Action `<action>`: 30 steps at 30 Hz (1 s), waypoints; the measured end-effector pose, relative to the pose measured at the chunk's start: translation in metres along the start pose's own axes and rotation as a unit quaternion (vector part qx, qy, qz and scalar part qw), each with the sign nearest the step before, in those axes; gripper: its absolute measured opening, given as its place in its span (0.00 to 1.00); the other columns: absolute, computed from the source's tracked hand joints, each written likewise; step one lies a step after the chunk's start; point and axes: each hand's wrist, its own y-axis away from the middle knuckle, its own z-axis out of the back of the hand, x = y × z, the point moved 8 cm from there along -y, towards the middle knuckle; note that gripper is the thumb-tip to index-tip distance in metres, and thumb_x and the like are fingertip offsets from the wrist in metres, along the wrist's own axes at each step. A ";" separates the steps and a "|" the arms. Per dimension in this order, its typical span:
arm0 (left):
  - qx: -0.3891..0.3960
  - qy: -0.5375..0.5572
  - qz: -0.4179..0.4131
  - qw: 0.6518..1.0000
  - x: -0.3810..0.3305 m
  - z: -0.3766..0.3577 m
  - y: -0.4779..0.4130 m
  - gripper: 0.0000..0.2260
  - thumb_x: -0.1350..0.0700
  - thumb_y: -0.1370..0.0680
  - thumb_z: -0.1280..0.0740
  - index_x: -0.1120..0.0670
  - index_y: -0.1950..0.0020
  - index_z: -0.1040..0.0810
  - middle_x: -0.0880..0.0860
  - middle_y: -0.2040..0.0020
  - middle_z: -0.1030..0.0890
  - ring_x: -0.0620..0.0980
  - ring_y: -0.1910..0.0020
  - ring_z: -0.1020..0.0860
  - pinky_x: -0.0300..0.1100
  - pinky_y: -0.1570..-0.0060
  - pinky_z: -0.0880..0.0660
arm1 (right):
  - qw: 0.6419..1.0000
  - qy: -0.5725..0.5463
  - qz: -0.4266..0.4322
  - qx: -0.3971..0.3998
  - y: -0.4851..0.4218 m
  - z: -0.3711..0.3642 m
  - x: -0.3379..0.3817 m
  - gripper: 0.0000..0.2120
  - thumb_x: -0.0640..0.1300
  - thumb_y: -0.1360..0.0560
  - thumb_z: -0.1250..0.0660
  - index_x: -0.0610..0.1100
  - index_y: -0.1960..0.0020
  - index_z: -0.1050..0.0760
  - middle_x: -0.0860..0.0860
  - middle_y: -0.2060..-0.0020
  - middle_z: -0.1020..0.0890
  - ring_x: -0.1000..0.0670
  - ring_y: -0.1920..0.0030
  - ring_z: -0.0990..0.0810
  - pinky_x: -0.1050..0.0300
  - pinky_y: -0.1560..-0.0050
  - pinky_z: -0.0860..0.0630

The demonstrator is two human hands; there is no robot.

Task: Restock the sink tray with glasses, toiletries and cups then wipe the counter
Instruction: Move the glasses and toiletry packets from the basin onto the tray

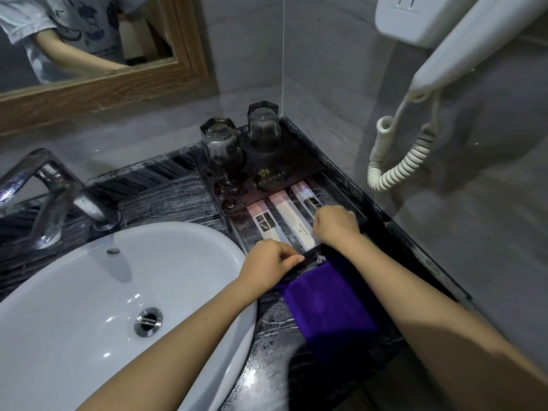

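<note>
Two bare forearms reach in from the bottom of the frame over a black, white-veined marble counter (166,191), crossing a folded purple cloth (326,304) that lies flat on the stone just in front of a dark rectangular tray (299,161) set in the corner beside a white oval basin (89,292).

The left hand (268,266) is curled at the tray's near edge, thumb and forefinger pinched narrow; what they grip, if anything, cannot be told. The right hand (335,225) is a closed fist over the near ends of three flat white toiletry sachets (283,212), laid side by side in the tray's front section; whether its fingers hold one is hidden.

Two clear faceted glasses (221,143) stand upside down, near each other but apart, on the tray's rear half. No cups are visible.

The step in hand appears to be squaring the sachets. It would go best with light fingertip nudges that keep the packets parallel, printed sides up and clear of the wet patches near the glasses. The cloth is within easy reach for wiping afterwards.
</note>
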 end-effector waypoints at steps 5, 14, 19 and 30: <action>-0.154 -0.089 -0.022 0.984 0.013 0.043 0.013 0.11 0.53 0.23 0.36 0.55 0.45 0.18 0.53 0.48 0.16 0.52 0.45 0.23 0.40 0.47 0.30 | 0.968 -0.186 0.062 -0.155 0.061 0.030 -0.019 0.06 0.46 0.27 0.31 0.44 0.56 0.22 0.49 0.61 0.21 0.48 0.55 0.24 0.57 0.57 0.29; -0.109 -0.155 0.113 0.975 0.073 0.069 0.004 0.27 0.49 0.20 0.43 0.57 0.24 0.46 0.56 0.21 0.49 0.54 0.23 0.50 0.48 0.26 0.45 | 0.980 -0.191 -0.017 -0.047 0.090 -0.032 -0.030 0.14 0.48 0.26 0.32 0.39 0.46 0.22 0.42 0.51 0.19 0.42 0.50 0.20 0.50 0.49 0.23; -0.075 -0.138 0.115 0.981 0.074 0.068 -0.003 0.28 0.47 0.20 0.43 0.58 0.24 0.46 0.56 0.21 0.50 0.54 0.24 0.44 0.46 0.28 0.42 | 0.972 -0.218 -0.037 -0.073 0.084 -0.037 -0.028 0.10 0.45 0.24 0.34 0.38 0.52 0.21 0.41 0.54 0.19 0.41 0.53 0.20 0.52 0.54 0.26; -0.050 -0.152 0.108 0.981 0.073 0.074 -0.003 0.28 0.45 0.19 0.47 0.57 0.24 0.47 0.54 0.21 0.50 0.52 0.24 0.43 0.43 0.28 0.44 | 0.971 -0.218 -0.044 -0.087 0.037 -0.027 -0.005 0.10 0.44 0.24 0.34 0.37 0.51 0.21 0.39 0.53 0.18 0.39 0.51 0.19 0.49 0.53 0.23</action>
